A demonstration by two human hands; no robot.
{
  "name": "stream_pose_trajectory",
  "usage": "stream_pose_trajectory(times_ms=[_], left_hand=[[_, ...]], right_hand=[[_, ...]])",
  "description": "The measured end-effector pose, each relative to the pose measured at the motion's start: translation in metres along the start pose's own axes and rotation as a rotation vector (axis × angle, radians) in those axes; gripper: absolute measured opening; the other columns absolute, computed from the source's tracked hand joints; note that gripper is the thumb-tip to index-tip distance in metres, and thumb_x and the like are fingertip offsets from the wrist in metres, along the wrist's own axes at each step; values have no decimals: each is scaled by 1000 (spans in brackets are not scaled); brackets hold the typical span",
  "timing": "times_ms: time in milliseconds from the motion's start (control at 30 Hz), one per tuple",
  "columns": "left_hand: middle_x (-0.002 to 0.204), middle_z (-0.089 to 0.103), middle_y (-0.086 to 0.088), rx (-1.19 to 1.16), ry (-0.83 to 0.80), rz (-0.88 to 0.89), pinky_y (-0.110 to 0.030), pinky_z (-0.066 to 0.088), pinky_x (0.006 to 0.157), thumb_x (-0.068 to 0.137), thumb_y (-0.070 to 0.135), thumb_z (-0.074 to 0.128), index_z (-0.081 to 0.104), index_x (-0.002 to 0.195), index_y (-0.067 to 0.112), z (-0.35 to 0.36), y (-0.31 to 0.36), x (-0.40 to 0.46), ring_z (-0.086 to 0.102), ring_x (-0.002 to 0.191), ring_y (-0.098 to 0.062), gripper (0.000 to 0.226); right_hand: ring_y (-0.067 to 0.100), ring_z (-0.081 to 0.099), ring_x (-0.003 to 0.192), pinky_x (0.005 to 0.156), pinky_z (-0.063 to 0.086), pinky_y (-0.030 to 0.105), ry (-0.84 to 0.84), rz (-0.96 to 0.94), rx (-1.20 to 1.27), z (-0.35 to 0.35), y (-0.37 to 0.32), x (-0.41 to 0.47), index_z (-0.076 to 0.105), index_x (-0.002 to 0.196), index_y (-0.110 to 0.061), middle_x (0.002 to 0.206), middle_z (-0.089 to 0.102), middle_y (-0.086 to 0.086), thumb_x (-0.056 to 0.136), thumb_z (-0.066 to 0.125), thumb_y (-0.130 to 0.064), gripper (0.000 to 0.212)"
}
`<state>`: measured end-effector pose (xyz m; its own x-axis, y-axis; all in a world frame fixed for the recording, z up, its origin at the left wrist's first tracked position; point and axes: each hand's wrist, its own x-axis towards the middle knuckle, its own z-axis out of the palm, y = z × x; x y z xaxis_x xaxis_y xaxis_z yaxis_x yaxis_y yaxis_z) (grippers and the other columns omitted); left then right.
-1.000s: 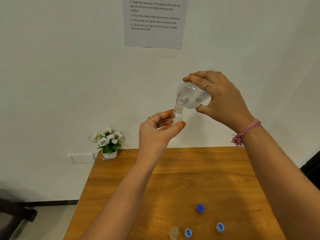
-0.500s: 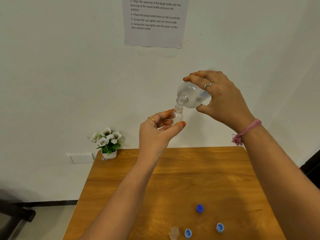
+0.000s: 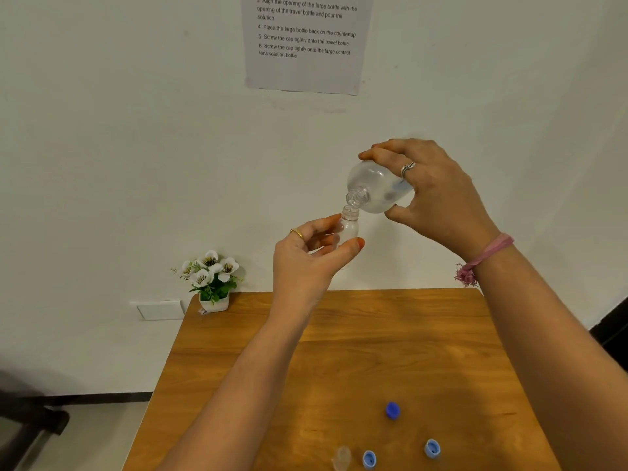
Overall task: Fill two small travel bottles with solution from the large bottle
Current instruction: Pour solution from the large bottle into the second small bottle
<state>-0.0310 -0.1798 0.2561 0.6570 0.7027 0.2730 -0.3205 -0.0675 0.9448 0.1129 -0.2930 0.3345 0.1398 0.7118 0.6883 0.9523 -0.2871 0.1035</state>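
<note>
A plain test room: printed instruction sheet (image 3: 306, 42) taped on bare white wall above small wooden table (image 3: 339, 362)

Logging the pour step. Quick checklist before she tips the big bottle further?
1. Left hand grip on travel bottle: ok, held upright.
2. Right hand grip on large bottle: ok, tilted neck-down.
3. Openings aligned: ok, large neck just above small neck.
4. Fill level in travel bottle: cannot tell.
5. Second travel bottle on table: ok, uncapped.
6. Caps within reach: ok, dark blue cap and two light blue caps on table.
</note>
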Motion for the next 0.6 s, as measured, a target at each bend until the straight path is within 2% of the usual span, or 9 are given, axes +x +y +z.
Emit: stream_pose_trajectory(times_ms=[600], left_hand=[[92,75,11,0,14,-4,-15,54,71,68,16,86,72,101,26,0,-3,3,67,87,-4,37]], right_hand=[[27,51,114,86,44,34,4,-9,4,6,3,3,54,129,-20,124,58,4,71,77,-12,63]])
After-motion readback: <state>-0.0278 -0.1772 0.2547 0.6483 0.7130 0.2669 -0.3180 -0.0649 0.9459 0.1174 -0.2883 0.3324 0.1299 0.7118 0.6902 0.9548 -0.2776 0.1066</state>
